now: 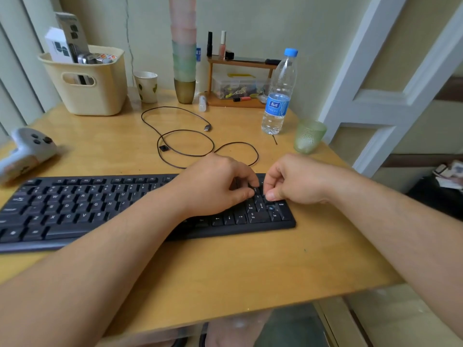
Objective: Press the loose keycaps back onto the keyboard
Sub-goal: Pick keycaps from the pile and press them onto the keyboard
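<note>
A black keyboard [75, 209] lies across the desk's front. Both hands are bunched over its numeric keypad at the right end. My right hand [295, 181] has thumb and curled forefinger pinched together on a small black keycap [263, 191], mostly hidden, held low over the keypad. Just below its thumb is an open socket [271, 208] with a bluish stem showing. My left hand [220, 186] has its fingers curled, with the tips down on the keypad keys beside the right fingertips; I see nothing held in it. Another loose black keycap [163, 148] lies on the desk by the cable.
The keyboard's cable [213, 146] loops behind the hands. A water bottle [279, 96] and a green glass [309, 136] stand at the back right. A white controller [27, 151] lies left, a cream basket [87, 81] back left. The desk's edge [250, 311] is near me.
</note>
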`<action>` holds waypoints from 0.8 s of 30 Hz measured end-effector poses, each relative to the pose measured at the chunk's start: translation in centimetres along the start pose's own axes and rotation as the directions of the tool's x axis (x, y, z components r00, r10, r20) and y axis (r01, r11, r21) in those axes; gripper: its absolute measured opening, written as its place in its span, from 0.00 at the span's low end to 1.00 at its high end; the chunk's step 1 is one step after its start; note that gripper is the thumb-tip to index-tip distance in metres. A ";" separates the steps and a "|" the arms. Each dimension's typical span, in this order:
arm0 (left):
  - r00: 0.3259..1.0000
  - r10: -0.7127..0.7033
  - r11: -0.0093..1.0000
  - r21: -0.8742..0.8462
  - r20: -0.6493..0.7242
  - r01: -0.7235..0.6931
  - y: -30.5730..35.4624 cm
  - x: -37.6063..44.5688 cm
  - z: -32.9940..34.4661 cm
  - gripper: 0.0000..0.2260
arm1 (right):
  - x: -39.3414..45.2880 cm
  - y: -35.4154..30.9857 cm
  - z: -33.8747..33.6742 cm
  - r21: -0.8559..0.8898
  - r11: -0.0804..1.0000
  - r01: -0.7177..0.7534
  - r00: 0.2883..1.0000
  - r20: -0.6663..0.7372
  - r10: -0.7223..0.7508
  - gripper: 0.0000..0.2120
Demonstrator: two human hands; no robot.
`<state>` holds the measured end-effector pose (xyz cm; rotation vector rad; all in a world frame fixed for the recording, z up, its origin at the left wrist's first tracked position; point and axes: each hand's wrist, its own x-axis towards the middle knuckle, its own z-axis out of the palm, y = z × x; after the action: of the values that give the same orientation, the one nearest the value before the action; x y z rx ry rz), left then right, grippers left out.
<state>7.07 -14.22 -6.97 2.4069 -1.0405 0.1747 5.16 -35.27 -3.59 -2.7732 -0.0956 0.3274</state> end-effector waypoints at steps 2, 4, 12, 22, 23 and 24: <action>1.000 -0.007 1.000 -0.007 -0.002 0.007 -0.1 0.0 0.0 0.08 | 0.0 -0.1 -0.2 -0.016 1.000 0.000 1.000 0.012 0.000 0.05; 1.000 -0.014 1.000 -0.013 -0.003 0.014 -0.3 0.0 0.0 0.08 | 0.0 -0.2 -0.3 -0.021 1.000 0.003 1.000 0.029 -0.002 0.05; 1.000 -0.013 1.000 0.004 -0.003 0.013 -0.2 -0.1 0.0 0.09 | 1.0 -0.8 -1.0 -0.037 0.998 -0.047 0.992 0.117 0.051 0.06; 1.000 -0.015 1.000 0.003 0.004 0.015 -0.3 -0.1 0.1 0.08 | 1.4 -1.9 -1.6 -0.098 0.990 -0.101 0.982 0.148 0.115 0.09; 1.000 -0.008 1.000 0.007 0.009 0.008 -0.3 -0.1 0.1 0.08 | 1.5 -1.8 -1.5 -0.078 0.991 -0.109 0.980 0.158 0.120 0.10; 1.000 0.008 1.000 0.013 0.013 -0.008 -0.4 -0.1 0.1 0.08 | 1.5 -1.7 -1.4 -0.060 0.991 -0.116 0.979 0.163 0.124 0.10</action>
<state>7.27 -14.02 -7.24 2.4191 -1.0580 0.1692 6.92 -34.01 -2.08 -2.8026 0.0235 0.5957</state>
